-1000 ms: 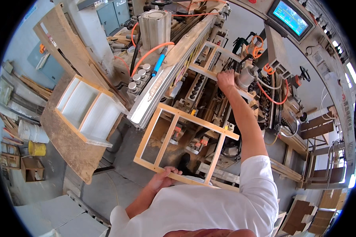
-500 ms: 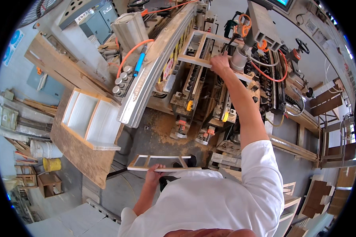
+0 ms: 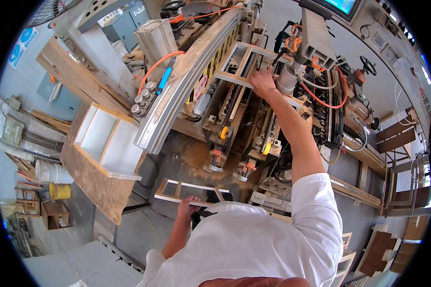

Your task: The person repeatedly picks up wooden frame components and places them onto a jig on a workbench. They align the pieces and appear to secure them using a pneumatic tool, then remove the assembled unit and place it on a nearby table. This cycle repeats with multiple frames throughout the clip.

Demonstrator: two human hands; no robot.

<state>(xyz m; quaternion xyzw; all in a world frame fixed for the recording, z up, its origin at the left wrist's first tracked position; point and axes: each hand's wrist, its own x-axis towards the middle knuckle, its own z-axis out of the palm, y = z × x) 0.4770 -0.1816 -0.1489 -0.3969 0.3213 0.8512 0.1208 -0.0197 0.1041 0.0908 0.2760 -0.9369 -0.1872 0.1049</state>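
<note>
Far to my left, a white-lined box of open compartments [image 3: 107,141] lies on a chipboard panel [image 3: 88,179], well clear of my reach. Nearer in, my left hand [image 3: 187,206] is clenched on the near rail of a wooden frame [image 3: 189,191], which I hold low beside my hip above the sawdust-strewn floor [image 3: 189,155]. It hangs from that one edge alone, so I judge it could twist out of my grip or knock its far corner against the machine's base.

Further right, my right hand [image 3: 262,80] is stretched far out and presses down, fingers spread, on the near rail of a second wooden frame [image 3: 244,60] lying on the machine's bed, just beside a grey cylinder [image 3: 288,79] and orange air hoses [image 3: 328,88]. This is where I see the main risk: my hand rests among clamps and drilling heads, and if the machine cycled, my fingers could be pinched. With only a flat press, the frame might also slide off square. My sleeve [image 3: 316,201] looks short enough to stay clear.
</note>
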